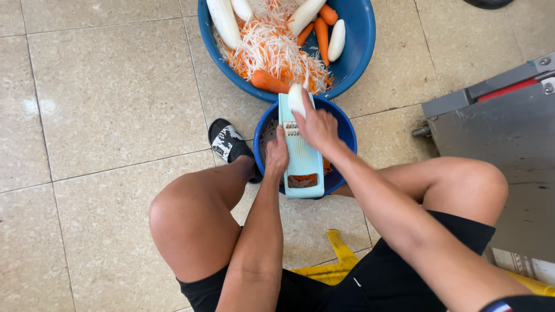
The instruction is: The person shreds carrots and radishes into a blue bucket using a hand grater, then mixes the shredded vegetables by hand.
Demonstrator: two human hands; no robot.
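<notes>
A pale blue slicer board (302, 157) lies across a small blue bowl (345, 128) on the tiled floor between my knees. My left hand (277, 155) grips the slicer's left edge. My right hand (315, 122) presses a peeled white radish (296, 99) against the slicer's far end. Shreds show inside the small bowl beside the slicer.
A large blue basin (358, 34) beyond holds white and orange shreds, whole carrots (269, 81) and peeled radishes (223, 22). A grey metal machine (503, 127) stands at the right. My sandalled foot (226, 140) rests left of the small bowl. A yellow stool (335, 263) is under me.
</notes>
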